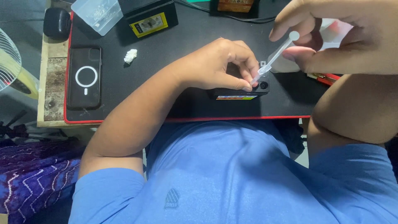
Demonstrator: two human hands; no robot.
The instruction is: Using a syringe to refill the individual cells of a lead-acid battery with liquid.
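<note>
My left hand rests on top of a small black battery with a coloured label along its front edge, fingers curled and steadying it. My right hand holds a clear plastic syringe by its upper end, thumb near the plunger. The syringe slants down to the left, its tip at a round hole on the battery's top, right beside my left fingertips. The battery sits on a black desk mat with a red border.
A phone in a dark case lies at the mat's left. A crumpled white tissue lies behind it. A clear plastic box, a second black battery, a fan and red-handled pliers surround the spot.
</note>
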